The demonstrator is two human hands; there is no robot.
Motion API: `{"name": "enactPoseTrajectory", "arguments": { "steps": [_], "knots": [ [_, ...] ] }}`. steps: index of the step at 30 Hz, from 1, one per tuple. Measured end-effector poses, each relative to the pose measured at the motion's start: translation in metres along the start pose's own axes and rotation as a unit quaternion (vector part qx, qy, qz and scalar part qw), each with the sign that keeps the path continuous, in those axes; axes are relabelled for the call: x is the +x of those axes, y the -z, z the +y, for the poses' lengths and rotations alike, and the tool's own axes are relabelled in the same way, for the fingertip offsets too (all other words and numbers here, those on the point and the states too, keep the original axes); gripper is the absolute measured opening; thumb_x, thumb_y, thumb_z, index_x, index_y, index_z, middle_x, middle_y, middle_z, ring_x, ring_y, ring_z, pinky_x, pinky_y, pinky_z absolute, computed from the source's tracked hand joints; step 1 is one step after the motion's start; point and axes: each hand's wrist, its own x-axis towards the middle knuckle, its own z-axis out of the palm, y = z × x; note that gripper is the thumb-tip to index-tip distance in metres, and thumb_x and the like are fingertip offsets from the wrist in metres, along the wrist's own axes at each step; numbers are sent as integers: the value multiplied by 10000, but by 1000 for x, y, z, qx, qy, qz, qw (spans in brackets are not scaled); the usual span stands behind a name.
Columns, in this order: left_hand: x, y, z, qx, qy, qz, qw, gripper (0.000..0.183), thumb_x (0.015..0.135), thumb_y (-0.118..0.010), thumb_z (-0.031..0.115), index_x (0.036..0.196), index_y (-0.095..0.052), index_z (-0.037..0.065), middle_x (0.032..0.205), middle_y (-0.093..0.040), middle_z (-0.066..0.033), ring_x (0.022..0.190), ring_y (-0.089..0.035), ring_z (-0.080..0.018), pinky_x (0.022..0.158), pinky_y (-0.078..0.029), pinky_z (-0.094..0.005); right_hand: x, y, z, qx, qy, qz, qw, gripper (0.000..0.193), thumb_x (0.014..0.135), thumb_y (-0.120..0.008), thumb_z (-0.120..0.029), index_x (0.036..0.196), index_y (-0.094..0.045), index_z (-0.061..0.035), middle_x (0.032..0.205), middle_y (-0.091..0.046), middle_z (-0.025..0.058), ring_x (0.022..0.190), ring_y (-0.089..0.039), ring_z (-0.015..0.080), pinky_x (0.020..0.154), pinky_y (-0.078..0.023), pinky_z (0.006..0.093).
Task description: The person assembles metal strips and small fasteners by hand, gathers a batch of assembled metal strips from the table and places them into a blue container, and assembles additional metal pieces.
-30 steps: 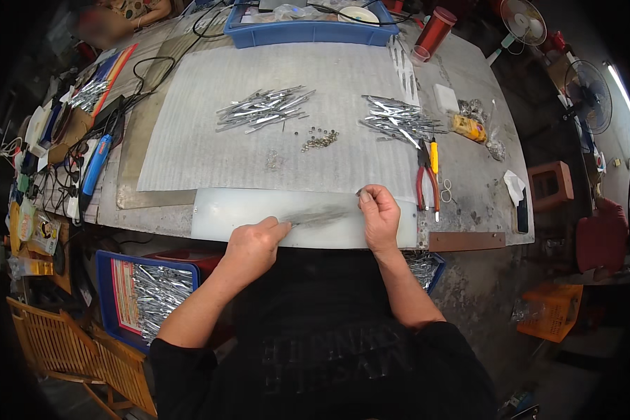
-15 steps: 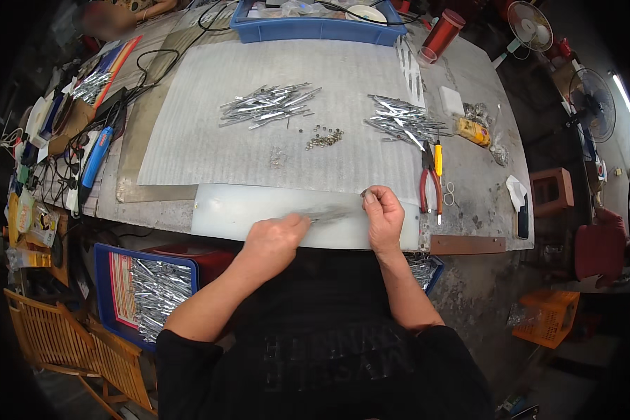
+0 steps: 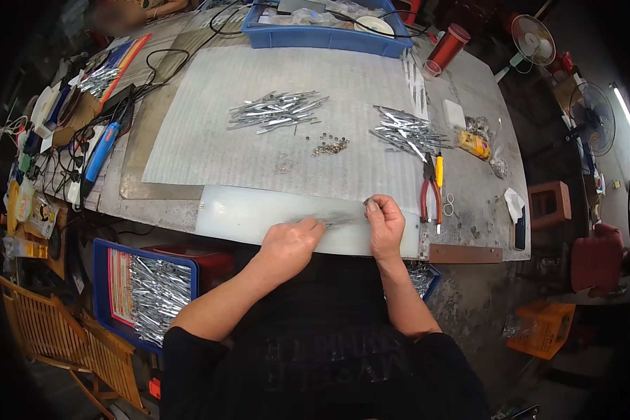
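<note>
Both my hands work over a pale, smooth board point(image 3: 238, 210) at the table's near edge. My left hand point(image 3: 290, 245) is closed with its fingertips pressed together low over the board; what they hold, if anything, is hidden. To its right, my right hand point(image 3: 386, 227) is raised in a pinch, with a tiny dark bit showing at thumb and forefinger, too small to name. A grey smudge point(image 3: 336, 220) marks the board between them. Beyond lie a pile of thin silvery metal strips point(image 3: 276, 112), a second strip pile point(image 3: 406, 131) and a cluster of small metal rings point(image 3: 330, 146).
Red-handled pliers point(image 3: 430, 192), a yellow-handled tool point(image 3: 439, 175) and small scissors point(image 3: 449, 204) lie right of the board. A blue tray point(image 3: 329, 37) stands at the back. A blue bin of strips point(image 3: 105, 280) is below left. A co-worker's arm point(image 3: 166, 8) shows far left.
My left hand has shifted a little to the right, nearer my right hand, which keeps its pinch over the board. The whole view has shifted slightly.
</note>
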Motion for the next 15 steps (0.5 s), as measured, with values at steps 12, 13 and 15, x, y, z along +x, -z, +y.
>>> {"name": "enactPoseTrajectory", "arguments": {
  "steps": [12,13,15],
  "knots": [
    [-14,26,-70,-29,157,132,978,198,753,-516,3,931,-597,35,732,-535,-154,677,-549,-336,580,-439,-395,0,1,3,5,17,-2,1000,88,853,-510,-80,861,-528,5,715,-479,-33,637,-394,27,574,-342,165],
    [-9,24,-80,7,158,144,977,215,738,-486,-7,927,-577,41,738,-530,-152,672,-548,-343,580,-450,-403,0,2,3,1,12,1,1000,84,852,-509,-76,861,-528,5,715,-478,-34,636,-392,26,573,-341,165],
    [-1,25,-94,47,162,161,972,233,723,-455,-17,922,-556,46,744,-525,-151,667,-548,-350,580,-460,-410,-1,0,1,6,14,-2,1000,81,851,-508,-73,860,-528,4,714,-477,-35,634,-391,26,572,-341,165]
  ]
}}
